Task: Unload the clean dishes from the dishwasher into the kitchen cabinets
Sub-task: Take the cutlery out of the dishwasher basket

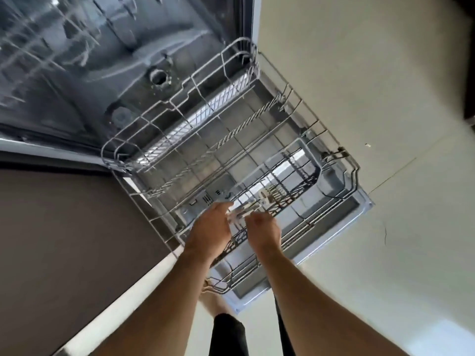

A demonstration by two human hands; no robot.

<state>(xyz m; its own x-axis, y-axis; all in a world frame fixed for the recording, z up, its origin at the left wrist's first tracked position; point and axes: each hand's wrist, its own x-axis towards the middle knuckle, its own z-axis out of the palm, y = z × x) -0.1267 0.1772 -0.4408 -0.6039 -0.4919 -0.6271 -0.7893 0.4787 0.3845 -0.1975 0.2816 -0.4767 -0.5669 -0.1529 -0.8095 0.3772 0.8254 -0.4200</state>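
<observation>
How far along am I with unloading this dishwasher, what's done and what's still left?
Mostly done, it seems: the pulled-out lower rack shows bare wire tines, no plates or bowls. In hand: your left hand and right hand are together gripping a small pale item, too blurred to identify, over the cutlery basket. Left: that item, possibly more cutlery; the upper rack is out of view.

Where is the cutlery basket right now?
In the head view the cutlery basket sits at the near right of the pulled-out lower rack, over the open dishwasher door, just beyond both hands.
</observation>
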